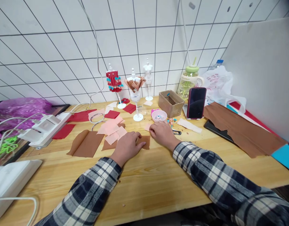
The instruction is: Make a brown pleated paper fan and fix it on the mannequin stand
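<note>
My left hand [128, 147] rests on the wood table with its fingers curled and its thumb on a small brown piece of crepe paper [146, 142]. My right hand [163, 133] is closed, its fingertips at a small pale pink piece of crepe paper [147, 126]; the fingers hide part of it. Left of my hands lie a pile of pink crepe paper squares [111, 127] and a larger folded brown sheet [86, 144]. Ahead stands a white mini dress form [136, 94] with pointed brown and pink paper pieces round its chest.
Behind are a dress form in red ruffles [114, 81] and a bare white one [148, 77]. A pink bowl of small shiny pieces [159, 115], a cardboard box [171, 103] and a propped phone [196, 103] stand right. A power strip [46, 128] lies left, a long brown sheet [243, 128] right.
</note>
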The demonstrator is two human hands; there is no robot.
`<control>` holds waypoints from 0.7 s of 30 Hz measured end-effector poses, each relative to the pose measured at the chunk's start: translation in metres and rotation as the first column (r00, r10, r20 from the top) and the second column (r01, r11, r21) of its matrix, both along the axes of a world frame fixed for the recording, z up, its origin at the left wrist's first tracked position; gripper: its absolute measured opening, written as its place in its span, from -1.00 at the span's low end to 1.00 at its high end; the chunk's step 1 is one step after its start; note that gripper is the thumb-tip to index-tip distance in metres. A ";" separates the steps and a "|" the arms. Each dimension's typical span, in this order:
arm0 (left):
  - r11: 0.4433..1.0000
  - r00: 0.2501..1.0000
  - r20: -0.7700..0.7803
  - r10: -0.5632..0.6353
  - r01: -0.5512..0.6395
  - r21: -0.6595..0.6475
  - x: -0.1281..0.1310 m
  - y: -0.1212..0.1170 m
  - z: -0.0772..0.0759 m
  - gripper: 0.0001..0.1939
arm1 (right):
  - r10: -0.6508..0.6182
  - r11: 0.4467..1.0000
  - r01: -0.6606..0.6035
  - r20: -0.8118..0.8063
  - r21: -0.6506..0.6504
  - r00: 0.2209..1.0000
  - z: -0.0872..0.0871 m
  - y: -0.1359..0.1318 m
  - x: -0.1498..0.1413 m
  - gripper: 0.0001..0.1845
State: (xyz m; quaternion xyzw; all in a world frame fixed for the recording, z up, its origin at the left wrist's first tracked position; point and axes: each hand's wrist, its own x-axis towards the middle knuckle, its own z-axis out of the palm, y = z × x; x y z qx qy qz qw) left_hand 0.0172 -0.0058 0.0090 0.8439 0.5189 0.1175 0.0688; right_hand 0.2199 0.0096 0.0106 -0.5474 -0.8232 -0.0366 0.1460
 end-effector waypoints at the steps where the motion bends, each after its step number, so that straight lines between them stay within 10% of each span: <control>1: 1.000 1.000 0.005 0.007 -0.007 0.009 0.003 -0.001 0.000 -0.67 | -0.002 1.000 0.002 -0.020 0.015 1.000 0.000 0.000 0.000 -0.70; 6: 0.989 0.994 0.058 0.094 -0.099 0.109 -0.012 0.008 0.016 -0.67 | 0.132 0.991 -0.132 -0.018 -0.011 0.991 -0.002 -0.003 0.003 -0.66; 11: 0.865 0.919 -0.083 0.386 -0.329 0.378 -0.095 0.042 0.032 -0.60 | 0.091 0.996 -0.090 -0.208 0.016 0.974 -0.003 -0.011 0.018 -0.64; 16: 0.891 0.897 -0.175 0.406 -0.346 0.294 -0.162 0.078 0.007 -0.52 | 0.039 0.999 -0.037 -0.327 0.014 0.944 0.001 -0.017 0.024 -0.68; 21: 0.857 0.836 -0.189 0.515 -0.501 0.119 -0.167 0.094 -0.007 -0.51 | 0.096 0.994 -0.107 -0.278 -0.026 0.956 -0.001 -0.017 0.020 -0.68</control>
